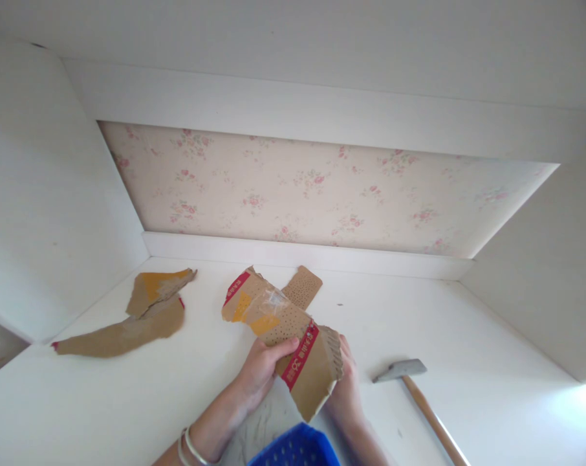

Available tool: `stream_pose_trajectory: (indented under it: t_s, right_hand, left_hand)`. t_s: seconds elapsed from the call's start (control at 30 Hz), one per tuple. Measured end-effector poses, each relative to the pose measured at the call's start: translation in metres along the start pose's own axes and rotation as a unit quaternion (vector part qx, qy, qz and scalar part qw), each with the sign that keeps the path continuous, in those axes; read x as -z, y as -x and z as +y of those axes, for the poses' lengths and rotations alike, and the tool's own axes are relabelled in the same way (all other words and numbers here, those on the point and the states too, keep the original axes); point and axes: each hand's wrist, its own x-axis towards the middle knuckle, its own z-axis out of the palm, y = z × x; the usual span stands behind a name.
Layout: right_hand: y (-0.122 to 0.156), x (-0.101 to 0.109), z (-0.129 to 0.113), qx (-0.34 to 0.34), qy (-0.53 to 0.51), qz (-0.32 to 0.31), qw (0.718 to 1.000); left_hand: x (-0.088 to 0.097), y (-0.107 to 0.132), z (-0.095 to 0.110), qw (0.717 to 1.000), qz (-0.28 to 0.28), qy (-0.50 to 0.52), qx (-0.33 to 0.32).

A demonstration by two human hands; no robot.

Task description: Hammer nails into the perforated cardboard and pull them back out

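Cardboard strip, torn, perforated, red-taped, pinched by fingers of both hands

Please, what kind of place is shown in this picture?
Probably a room in a home: a white built-in desk set in an alcove, backed by floral wallpaper. Both hands grip torn cardboard; a hammer lies nearby.

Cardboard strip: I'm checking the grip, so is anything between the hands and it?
Nothing visible. The left hand has its thumb over the front of the cardboard strip, and the right hand is behind its lower end. The hammer lies apart to the right.
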Motion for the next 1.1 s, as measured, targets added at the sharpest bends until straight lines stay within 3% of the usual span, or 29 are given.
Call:
stream_pose_trajectory:
  t_s: [0.53, 0.87, 0.97, 1.1]
  right_hand:
    - [0.003, -0.004, 0.002, -0.017, 0.016, 0.01, 1.0]
    - [-0.001, 0.002, -0.007, -0.043, -0.023, 0.009, 0.999]
    - [-0.002, -0.002, -0.002, -0.101, -0.03, 0.043, 0.994]
    - [-0.001, -0.005, 0.006, -0.172, -0.014, 0.141, 0.975]
  left_hand:
    - [-0.002, 0.001, 0.002, 1.0, 0.008, 0.001, 0.008]
    - [-0.004, 0.0, 0.001, 0.998, 0.028, -0.04, -0.031]
    - [-0.004, 0.001, 0.001, 0.998, 0.047, -0.027, -0.038]
    - [-0.004, 0.002, 0.003, 0.987, 0.11, -0.07, -0.094]
